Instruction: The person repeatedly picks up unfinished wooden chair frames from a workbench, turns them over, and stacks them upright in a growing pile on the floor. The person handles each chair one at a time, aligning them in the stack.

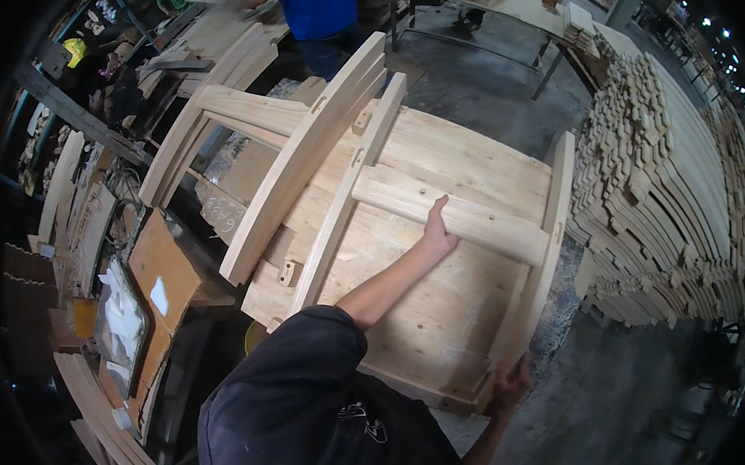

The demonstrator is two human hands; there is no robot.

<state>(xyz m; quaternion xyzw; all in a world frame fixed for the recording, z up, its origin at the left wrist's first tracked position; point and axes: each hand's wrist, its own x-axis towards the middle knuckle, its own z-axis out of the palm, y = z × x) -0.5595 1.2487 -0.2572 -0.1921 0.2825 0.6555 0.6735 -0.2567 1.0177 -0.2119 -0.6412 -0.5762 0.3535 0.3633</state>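
Note:
A pale wooden frame lies on a plywood board (386, 293) in front of me. Two long side rails, the left rail (339, 222) and the right rail (552, 218), are joined by a wide crosspiece (484, 220). My left hand (441, 230) grips the near edge of that crosspiece, thumb on top, its other fingers hidden underneath. Around the near end of the right rail, my right hand (512, 383) is closed. A small wooden block (288, 272) sits on the board outside the left rail, with another block (361, 123) farther up.
Left of the board stands a similar frame with curved rails (309, 160). Tall stacks of curved wooden parts (649, 181) rise at the right. A cardboard sheet (166, 262) and a tray with white pieces (124, 324) lie at the left. A person in blue (314, 7) works beyond.

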